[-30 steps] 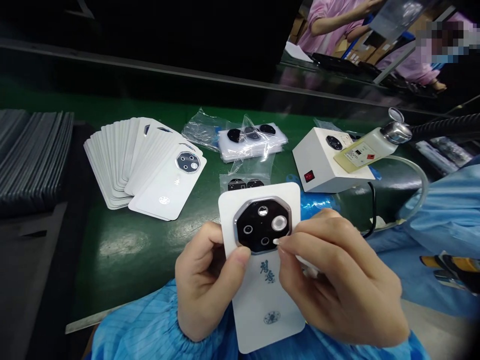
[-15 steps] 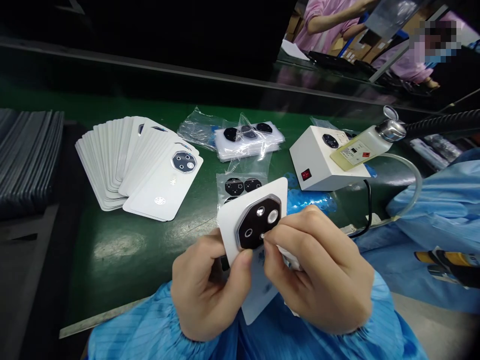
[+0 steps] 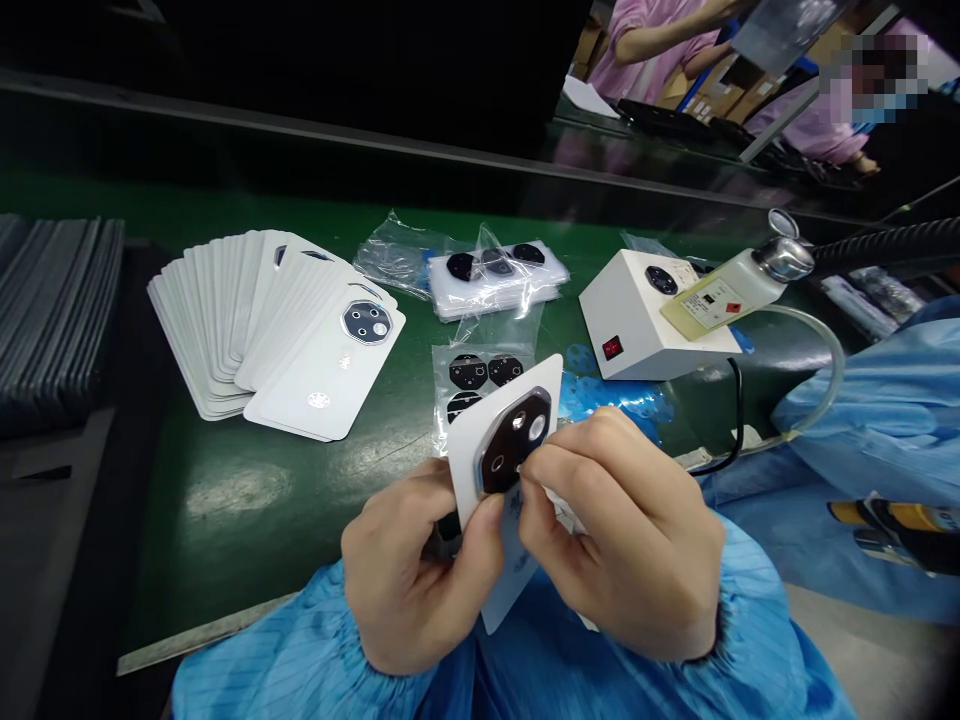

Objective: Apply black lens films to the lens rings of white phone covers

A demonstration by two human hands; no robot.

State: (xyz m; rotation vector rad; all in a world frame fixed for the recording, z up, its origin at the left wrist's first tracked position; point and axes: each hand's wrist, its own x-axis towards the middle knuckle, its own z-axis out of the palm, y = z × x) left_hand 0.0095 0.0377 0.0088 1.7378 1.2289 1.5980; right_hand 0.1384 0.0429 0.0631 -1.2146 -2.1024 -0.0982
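Observation:
My left hand (image 3: 424,565) grips a white phone back cover (image 3: 469,430) by its left edge, thumb in front and fingers behind. The cover stands tilted and carries a dark octagonal camera lens plate (image 3: 506,465) with round lens openings. My right hand (image 3: 619,530) is closed, its pinched fingertips touching the plate's lower right part by one opening. A bit of white cloth (image 3: 564,512) shows under those fingers, mostly hidden by them. Behind the cover lies a clear sheet of black lens plates (image 3: 469,372).
Fanned white phone back covers (image 3: 322,360) lie left on the green bench (image 3: 232,500). Bagged covers (image 3: 495,285) rest behind. At right a white box (image 3: 622,310) with a red switch bears a liquid bottle (image 3: 724,295). Dark panels (image 3: 60,310) stand far left; a blue sleeve (image 3: 885,400) is at right.
The phone back cover has turned further edge-on to me. My right hand has shifted slightly left, its fingertips still at the lens plate. The left hand has kept its grip.

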